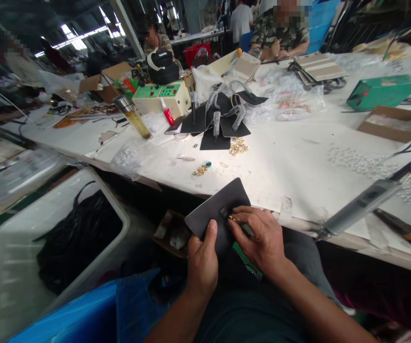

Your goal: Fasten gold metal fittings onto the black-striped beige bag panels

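Note:
My left hand [202, 259] grips a flat black leather panel [209, 205] by its lower edge, thumb on top. The panel is tilted over my lap, in front of the table edge, and has a small dark rectangular patch or slot near its middle. Beside that slot, my right hand [261, 233] pinches a small gold metal fitting [231, 217] between thumb and fingers, close against the panel. Its exact shape is too small to tell. On the table lie a pile of gold fittings [239, 146] and a smaller gold heap [201, 169] by a turquoise ring.
Black panels with plastic-wrapped straps [215, 140] stand on the white table [280, 166]. A bottle [134, 119], a green-fronted machine [162, 97] and a cardboard tray [393, 124] are around them. A metal tool [363, 207] juts in at right; a white bin [8, 257] stands at left.

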Demonstrator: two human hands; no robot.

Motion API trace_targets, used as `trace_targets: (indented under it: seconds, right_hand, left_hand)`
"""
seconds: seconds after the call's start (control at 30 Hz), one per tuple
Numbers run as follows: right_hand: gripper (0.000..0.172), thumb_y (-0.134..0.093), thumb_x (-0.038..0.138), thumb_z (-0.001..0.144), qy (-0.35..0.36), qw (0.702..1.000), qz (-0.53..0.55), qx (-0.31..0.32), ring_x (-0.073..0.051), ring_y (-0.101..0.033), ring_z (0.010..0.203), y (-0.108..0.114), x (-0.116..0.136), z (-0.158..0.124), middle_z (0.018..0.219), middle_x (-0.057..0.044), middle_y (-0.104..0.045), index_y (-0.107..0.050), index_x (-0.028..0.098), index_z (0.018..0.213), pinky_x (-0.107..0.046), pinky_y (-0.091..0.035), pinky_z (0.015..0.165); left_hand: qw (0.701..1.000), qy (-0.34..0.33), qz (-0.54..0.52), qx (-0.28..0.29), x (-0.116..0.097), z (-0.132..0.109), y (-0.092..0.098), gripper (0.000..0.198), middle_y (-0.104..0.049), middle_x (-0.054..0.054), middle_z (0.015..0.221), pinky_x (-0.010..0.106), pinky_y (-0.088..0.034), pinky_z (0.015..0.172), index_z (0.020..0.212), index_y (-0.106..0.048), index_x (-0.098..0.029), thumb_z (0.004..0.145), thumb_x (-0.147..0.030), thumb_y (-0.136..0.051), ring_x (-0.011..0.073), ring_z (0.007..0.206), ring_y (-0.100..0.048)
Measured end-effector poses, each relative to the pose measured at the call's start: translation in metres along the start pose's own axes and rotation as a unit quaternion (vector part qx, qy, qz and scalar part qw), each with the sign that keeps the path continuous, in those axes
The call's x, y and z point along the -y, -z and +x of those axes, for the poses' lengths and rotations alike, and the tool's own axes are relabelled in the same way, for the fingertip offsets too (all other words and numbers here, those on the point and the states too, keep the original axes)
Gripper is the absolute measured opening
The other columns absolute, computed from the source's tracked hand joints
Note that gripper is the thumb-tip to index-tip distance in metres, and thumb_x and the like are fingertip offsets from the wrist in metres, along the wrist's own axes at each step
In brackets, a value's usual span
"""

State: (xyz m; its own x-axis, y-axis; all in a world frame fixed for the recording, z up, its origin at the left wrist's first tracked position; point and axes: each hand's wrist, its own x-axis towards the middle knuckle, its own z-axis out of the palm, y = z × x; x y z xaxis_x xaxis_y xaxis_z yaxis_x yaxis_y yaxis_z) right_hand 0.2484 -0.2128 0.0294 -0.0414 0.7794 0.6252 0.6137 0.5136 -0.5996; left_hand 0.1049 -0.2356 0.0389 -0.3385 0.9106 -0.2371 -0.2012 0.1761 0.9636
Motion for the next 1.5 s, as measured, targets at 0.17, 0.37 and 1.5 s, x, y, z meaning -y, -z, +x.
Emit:
trace_targets:
  seconds: [0.17, 0.37, 1.5]
  right_hand:
    - [0.004, -0.069, 0.023, 0.1, -0.009, 0.999, 0.029, 0.013, -0.019, -0.075, 0.092, 0.004, -0.005, 0.001, 0.104, -0.003, -0.081, -0.072, 0.024, 0.101, -0.035, -0.049, 0.083]
    - [0.006, -0.069, 0.029, 0.101, -0.024, 0.999, 0.036, 0.025, -0.019, -0.075, 0.088, 0.008, -0.007, 0.004, 0.099, -0.002, -0.081, -0.074, 0.025, 0.099, -0.036, -0.049, 0.082]
    - [0.046, -0.07, 0.013, 0.088, -0.032, 0.996, 0.054, 0.058, -0.027, -0.067, 0.113, 0.015, 0.009, -0.012, 0.124, -0.007, -0.072, -0.066, 0.024, 0.133, -0.044, -0.047, 0.097]
  left_hand:
    - [0.999, -0.013, 0.021, 0.024, -0.005, -0.002, 0.001, 0.051, -0.077, 0.011, 0.126, 0.037, -0.055, 0.107, 0.127, -0.076, -0.018, 0.091, -0.053, -0.074, 0.0313, 0.121, -0.071]
    - [0.99, -0.069, 0.108, 0.054, -0.007, -0.005, 0.003, 0.049, -0.077, 0.011, 0.127, 0.034, -0.054, 0.106, 0.126, -0.076, -0.015, 0.096, -0.053, -0.068, 0.0308, 0.123, -0.069]
    - [0.938, -0.215, 0.209, 0.172, 0.011, -0.025, 0.018, 0.053, -0.068, 0.016, 0.139, 0.042, -0.053, 0.109, 0.147, -0.06, -0.019, 0.107, -0.051, -0.047, 0.0311, 0.126, -0.066]
